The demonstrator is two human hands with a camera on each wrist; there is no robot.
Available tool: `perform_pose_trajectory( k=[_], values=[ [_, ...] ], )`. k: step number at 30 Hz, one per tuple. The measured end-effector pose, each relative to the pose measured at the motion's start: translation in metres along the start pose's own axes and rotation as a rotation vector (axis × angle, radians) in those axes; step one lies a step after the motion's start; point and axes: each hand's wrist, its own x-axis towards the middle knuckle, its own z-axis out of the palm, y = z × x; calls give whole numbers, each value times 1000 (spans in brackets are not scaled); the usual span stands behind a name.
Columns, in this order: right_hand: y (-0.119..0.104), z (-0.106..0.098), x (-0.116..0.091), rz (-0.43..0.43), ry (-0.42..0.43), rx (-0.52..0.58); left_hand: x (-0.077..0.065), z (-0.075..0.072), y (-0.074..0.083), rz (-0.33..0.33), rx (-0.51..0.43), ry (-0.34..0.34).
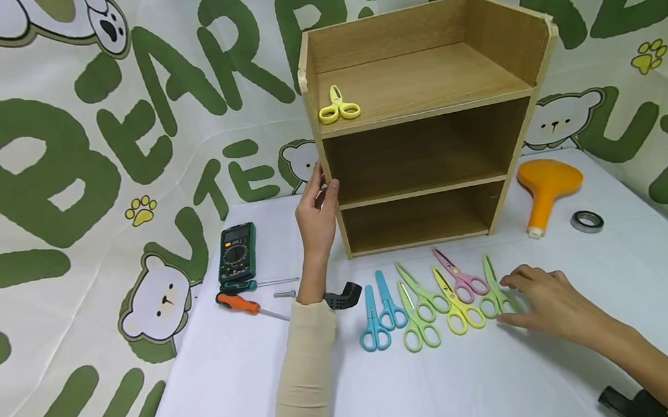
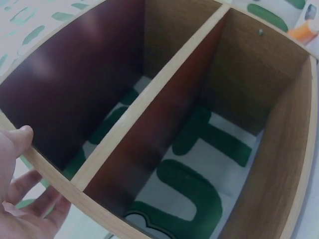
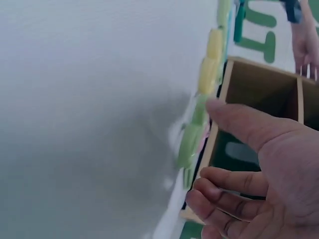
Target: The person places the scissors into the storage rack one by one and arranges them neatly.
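Left hand (image 1: pixel 318 216) gripped the wooden shelf (image 1: pixel 418 82) by its left edge.
The right hand (image 1: pixel 557 301), fingers loosely parted, straddled the rightmost green scissors (image 1: pixel 493 290) on the near tabletop (image 1: pixel 445 384); whether it touched them, I couldn't tell.

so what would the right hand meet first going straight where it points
The right hand would probably meet the rightmost green scissors first; whether it touches them now is unclear.
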Motion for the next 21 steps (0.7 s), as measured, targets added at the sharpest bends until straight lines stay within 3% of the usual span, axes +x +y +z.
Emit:
perform_pose_trajectory(
  k=[5,15,21],
  values=[
    [15,4,-6,8,-32,1,-4,-1,24,-10,17,-8],
    [14,10,-2,8,-48,29,-3,-2,26,-9,32,-7],
    [14,18,0,22,-9,28,-5,0,25,-8,27,-11]
  ],
)
